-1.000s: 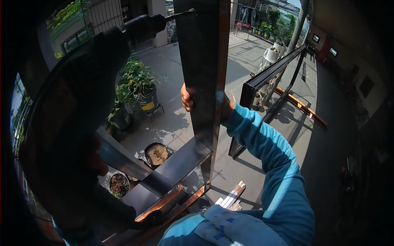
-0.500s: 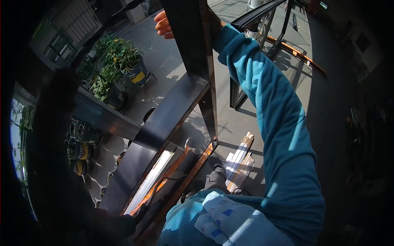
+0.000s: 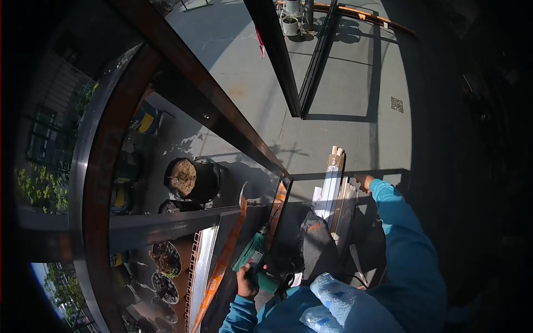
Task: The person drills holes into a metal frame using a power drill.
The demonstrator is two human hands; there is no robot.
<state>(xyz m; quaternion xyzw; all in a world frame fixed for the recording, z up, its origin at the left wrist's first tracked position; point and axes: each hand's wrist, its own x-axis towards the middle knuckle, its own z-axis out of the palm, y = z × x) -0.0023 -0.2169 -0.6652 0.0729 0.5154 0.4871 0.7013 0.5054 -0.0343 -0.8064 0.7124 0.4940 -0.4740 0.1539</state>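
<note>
My left hand [image 3: 247, 281] is wrapped round the handle of a green power drill [image 3: 252, 252]. The drill's tip points up and away, close to a metal bar with an orange strip [image 3: 278, 200]. Out to the right, my right hand [image 3: 364, 182] is low beside a bundle of long pale strips [image 3: 333, 188] on the floor. Its fingers look apart, with nothing visible in them, though they are small and partly in shadow. A dark metal frame [image 3: 222, 114] slants across the left and middle of the view.
Potted plants, one a black pot of soil [image 3: 186, 178], stand beyond the frame at left. Another dark frame [image 3: 301, 111] stands ahead on the grey floor. A floor drain [image 3: 396, 105] lies at right. A pale blue cloth [image 3: 355, 305] hangs at my front.
My right hand has come down from behind the upright post to near the strips. My left hand now shows with the drill. The view has shifted downward and to the right.
</note>
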